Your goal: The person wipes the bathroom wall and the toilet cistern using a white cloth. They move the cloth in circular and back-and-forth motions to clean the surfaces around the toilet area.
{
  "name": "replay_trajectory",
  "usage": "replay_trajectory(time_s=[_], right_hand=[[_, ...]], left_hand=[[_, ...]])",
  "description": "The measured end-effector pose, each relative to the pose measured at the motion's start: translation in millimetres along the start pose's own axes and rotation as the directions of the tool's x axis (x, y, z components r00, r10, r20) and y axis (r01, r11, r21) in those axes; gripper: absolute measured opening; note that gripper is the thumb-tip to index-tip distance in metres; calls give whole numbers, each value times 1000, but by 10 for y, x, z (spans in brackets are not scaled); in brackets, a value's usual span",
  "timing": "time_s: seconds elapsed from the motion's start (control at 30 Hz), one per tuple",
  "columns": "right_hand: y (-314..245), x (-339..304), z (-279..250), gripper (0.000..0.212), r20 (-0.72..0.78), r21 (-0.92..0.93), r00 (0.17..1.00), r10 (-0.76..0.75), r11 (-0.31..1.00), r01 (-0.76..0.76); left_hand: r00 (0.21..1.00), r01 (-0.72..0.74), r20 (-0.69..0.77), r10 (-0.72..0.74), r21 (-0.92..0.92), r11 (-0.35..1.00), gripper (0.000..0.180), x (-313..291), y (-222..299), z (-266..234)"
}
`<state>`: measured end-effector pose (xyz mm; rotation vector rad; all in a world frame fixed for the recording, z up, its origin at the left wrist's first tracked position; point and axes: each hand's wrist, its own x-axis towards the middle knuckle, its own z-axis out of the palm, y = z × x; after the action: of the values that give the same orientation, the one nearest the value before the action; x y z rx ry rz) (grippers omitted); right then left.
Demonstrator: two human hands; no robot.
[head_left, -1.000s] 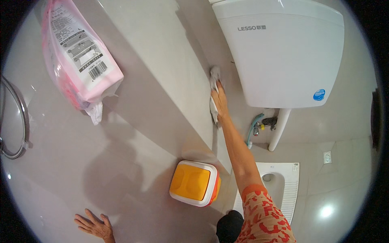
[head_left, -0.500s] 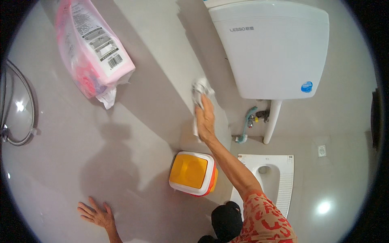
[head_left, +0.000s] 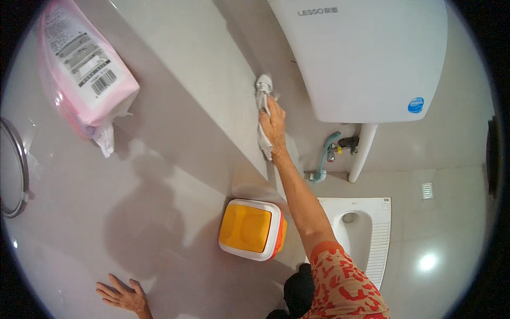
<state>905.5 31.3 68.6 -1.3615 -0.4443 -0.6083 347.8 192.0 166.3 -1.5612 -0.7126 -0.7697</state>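
A crumpled whitish cloth (head_left: pixel 264 95) is gripped in my right hand (head_left: pixel 273 127), pressed against the grey tiled wall just left of the white cistern (head_left: pixel 361 64). My right arm stretches up past the bin, its sleeve patterned in orange and red. At the lower left, my left hand (head_left: pixel 125 297) lies flat on a grey tiled surface, fingers spread and holding nothing. Between the two arms stands a bin (head_left: pixel 247 228) with a yellow lid and white rim.
A pink tissue package (head_left: pixel 101 80) hangs at the upper left, above a metal shower hose (head_left: pixel 21 165). Below the cistern are a white pipe (head_left: pixel 363 154), a teal hose (head_left: pixel 325 151) and a white squat toilet (head_left: pixel 380 234). A floor drain (head_left: pixel 427 191) lies to the right.
My right hand has moved up along the wall with the cloth. My left hand stays spread, slightly lower in view. The view has shifted, bringing the cistern closer and the tissue package further left.
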Motion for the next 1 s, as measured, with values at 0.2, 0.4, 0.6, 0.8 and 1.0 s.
replay_trajectory(time_s=[0.2,0.4,0.6,0.8,1.0], right_hand=[[1096,-497,-121,45,-99,-168,951,291,938,-305],[1892,-1476,-496,50,92,-197,778,622,777,-598],[1973,-2116,-655,52,32,-12,634,773,634,-773],[797,-1649,-550,55,71,128,724,686,714,-688],[-333,-1009,-382,49,130,219,869,478,841,-495]], left_hand=[[998,-34,-55,36,35,999,59,128,108,-82],[998,-31,-55,35,63,998,58,86,79,-91],[995,-51,-78,54,40,998,58,124,65,-145],[1000,-6,-10,6,1,1000,59,-16,-23,-36],[999,24,40,-20,-94,995,59,-47,-47,9]])
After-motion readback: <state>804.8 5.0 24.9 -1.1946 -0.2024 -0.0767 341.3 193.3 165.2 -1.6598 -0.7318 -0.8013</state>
